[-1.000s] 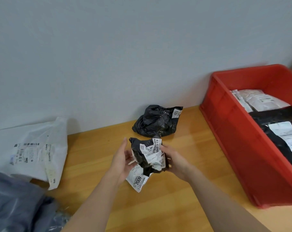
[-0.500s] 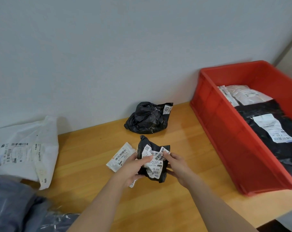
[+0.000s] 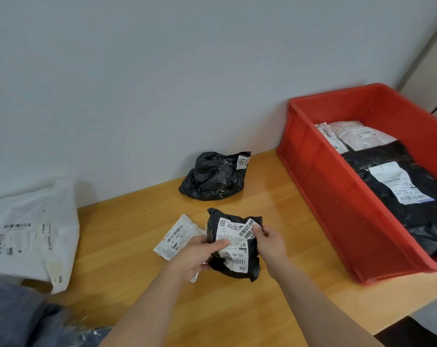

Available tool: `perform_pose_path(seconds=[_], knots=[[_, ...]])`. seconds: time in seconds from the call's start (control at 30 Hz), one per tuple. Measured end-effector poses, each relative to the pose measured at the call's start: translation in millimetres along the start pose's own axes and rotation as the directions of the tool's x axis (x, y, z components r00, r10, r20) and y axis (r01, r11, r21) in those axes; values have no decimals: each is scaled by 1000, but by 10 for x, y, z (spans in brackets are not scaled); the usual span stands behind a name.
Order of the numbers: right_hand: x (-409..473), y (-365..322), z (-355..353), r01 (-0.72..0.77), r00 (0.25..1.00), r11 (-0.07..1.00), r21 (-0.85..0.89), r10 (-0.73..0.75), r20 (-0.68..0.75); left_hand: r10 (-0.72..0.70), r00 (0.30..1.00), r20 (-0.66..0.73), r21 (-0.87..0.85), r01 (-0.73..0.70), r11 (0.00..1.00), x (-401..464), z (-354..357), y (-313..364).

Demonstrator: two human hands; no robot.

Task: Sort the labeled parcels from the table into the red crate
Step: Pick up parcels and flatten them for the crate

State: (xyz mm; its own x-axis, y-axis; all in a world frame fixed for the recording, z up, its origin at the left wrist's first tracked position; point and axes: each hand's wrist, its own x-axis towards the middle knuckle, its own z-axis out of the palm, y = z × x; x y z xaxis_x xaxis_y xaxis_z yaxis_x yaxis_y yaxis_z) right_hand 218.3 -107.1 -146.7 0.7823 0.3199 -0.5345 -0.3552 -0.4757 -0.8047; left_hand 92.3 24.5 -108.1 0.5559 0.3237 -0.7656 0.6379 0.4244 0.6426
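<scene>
both hands grip a crumpled black parcel point(image 3: 233, 246) with white labels just above the table point(image 3: 275, 201), left hand point(image 3: 195, 256) thumb across its label, right hand point(image 3: 268, 244) pinching its edge, left of the red crate point(image 3: 320, 186).

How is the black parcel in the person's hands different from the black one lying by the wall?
The held black parcel is gripped by both the left hand and right hand; the black parcel by the wall lies untouched on the table. The held one shows large white labels across its face; the other shows only a small label at one corner. Both are crumpled black plastic bags.
</scene>
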Motion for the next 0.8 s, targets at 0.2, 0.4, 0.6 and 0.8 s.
perform_pose_path(seconds=[0.2, 0.4, 0.6, 0.8], knots=[[-141, -163, -88, -125, 951, 992, 27, 112, 288, 26, 993, -115, -232, -52, 971, 7, -36, 94], [-198, -158, -175, -258, 821, 965, 53, 190, 539, -12, 912, -411, -364, -152, 919, 82, -85, 58], [-179, -165, -102, -202, 905, 970, 139, 130, 405, 3, 888, -460, -360, -189, 914, 39, -69, 47], [-208, -204, -107, -82, 948, 997, 8, 75, 309, 6, 868, -496, -397, -233, 888, -39, -48, 69]])
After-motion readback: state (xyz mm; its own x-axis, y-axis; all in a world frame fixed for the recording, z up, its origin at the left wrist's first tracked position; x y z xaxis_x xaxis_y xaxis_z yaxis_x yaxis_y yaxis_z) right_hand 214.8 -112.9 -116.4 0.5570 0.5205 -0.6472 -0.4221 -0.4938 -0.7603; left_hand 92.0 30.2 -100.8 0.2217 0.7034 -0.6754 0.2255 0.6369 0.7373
